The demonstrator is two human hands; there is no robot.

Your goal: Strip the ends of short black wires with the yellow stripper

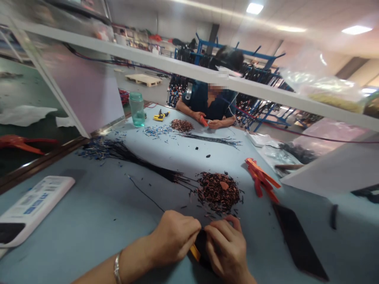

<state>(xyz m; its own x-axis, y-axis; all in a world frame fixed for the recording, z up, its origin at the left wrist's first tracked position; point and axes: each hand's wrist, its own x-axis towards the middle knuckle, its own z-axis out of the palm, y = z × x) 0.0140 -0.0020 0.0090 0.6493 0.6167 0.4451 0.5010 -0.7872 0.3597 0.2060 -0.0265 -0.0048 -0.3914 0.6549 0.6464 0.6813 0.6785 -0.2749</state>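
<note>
Wire (146, 193), thin and black, runs over the bench (89, 225) from the left hand (177, 234), whose grip pinches it, toward half past ten. The right hand (227, 246) has its grip wrapped round a yellow-and-black tool (194, 253); copper-coloured scraps (217, 195) lie at that hand's twelve o'clock.

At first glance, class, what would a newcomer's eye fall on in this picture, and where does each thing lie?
Most likely the heap of coppery and black bits, on the table just beyond the left hand and right hand. A bundle of black wires stretches away to its left, and a red-and-orange hand tool lies to its right.
</note>
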